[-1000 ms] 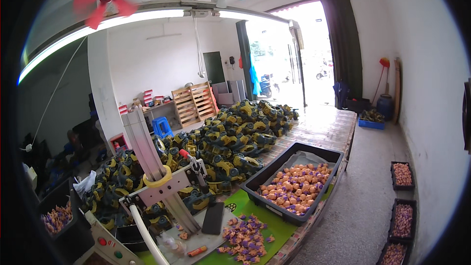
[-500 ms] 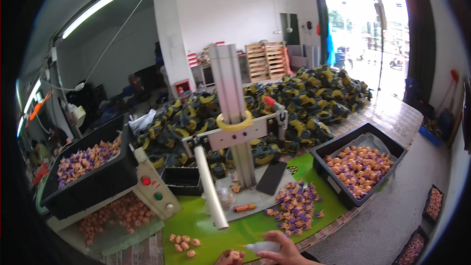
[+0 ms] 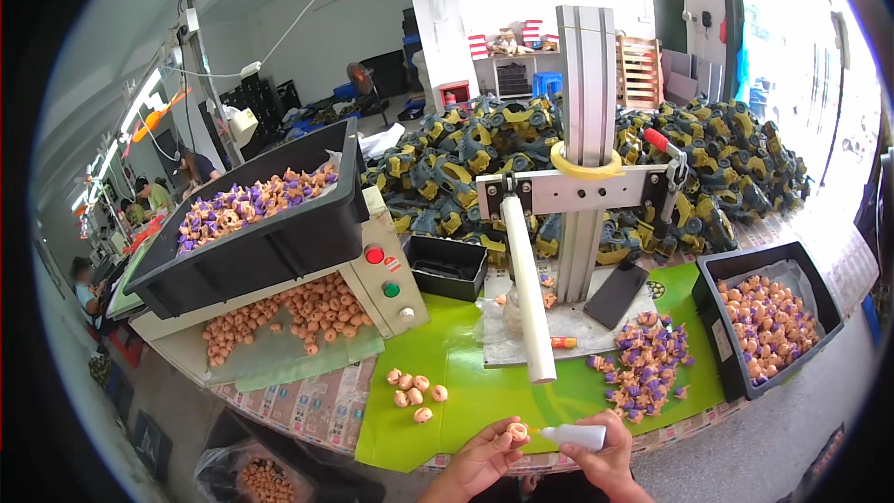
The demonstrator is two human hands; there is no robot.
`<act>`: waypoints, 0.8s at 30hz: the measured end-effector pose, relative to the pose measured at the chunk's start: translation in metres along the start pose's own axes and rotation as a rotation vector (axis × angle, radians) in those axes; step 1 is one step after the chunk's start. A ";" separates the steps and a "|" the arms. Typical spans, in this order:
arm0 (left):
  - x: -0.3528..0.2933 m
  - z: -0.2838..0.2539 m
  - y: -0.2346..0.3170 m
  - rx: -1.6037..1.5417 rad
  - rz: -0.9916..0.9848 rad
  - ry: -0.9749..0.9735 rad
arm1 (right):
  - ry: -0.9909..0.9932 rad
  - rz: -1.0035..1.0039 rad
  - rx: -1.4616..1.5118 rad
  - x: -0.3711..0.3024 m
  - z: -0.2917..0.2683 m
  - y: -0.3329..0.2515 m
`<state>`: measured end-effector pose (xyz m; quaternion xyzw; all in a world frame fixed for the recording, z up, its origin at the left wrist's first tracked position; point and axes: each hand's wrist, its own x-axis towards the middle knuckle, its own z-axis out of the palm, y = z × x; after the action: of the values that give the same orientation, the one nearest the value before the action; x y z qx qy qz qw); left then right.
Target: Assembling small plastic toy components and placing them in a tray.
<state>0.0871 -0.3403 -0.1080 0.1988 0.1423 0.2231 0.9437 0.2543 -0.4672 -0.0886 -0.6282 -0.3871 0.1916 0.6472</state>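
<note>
our left hand [image 3: 480, 459] pinches a small peach piece [image 3: 516, 430] above the tabletop's [image 3: 466, 382] near edge; our right hand [image 3: 605, 452] grips a white glue bottle [image 3: 570, 436] lying sideways, nozzle pointing left at the piece.

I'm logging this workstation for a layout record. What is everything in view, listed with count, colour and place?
Small round peach plastic part: one, peach, in left hand.
White squeeze bottle: one, white, in right hand, tip at the part.
Loose peach parts: about six, peach, on green mat.
Purple-and-peach assembled pieces: one pile, right of press.
Hand press with white lever: one, grey, mat centre.
Black bin of mixed pieces: one, right.
Large black tray: one, left, raised on a beige box.
Dark blue-and-yellow toy heap: one, behind.
Left hand: low centre.
Right hand: beside it.
</note>
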 end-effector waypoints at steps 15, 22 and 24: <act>0.005 -0.036 -0.009 0.056 -0.053 0.027 | -0.028 -0.056 -0.134 0.004 0.001 -0.006; 0.004 -0.034 -0.010 0.024 -0.047 0.044 | -0.007 -0.124 -0.225 0.004 -0.007 -0.012; 0.004 -0.034 -0.010 0.043 -0.042 0.059 | -0.030 -0.126 -0.237 0.002 -0.010 -0.015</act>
<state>0.0821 -0.3356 -0.1431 0.2093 0.1787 0.2060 0.9390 0.2594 -0.4744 -0.0731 -0.6719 -0.4555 0.1129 0.5730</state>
